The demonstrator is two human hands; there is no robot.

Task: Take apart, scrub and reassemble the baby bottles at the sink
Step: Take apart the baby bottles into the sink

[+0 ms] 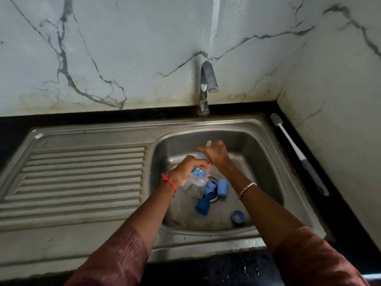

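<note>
Over the steel sink basin (263, 153), my left hand (185, 172) grips a clear baby bottle (199, 175) with a blue cartoon print. My right hand (216, 153) is curled round a thin white brush handle (208, 143) that sticks up above the fist, right at the bottle's mouth; the brush head is hidden. On the basin floor near the drain lie blue caps (222, 187), a blue piece (203, 205) and a blue screw ring (237, 217). A second clear bottle (192, 188) seems to lie under the held one.
A chrome tap (208, 79) stands behind the basin, with no water visibly running. A long white-and-grey bottle brush (296, 153) lies on the black counter to the right. The ribbed draining board (82, 178) spreads out to the left. Marble walls close the back and right.
</note>
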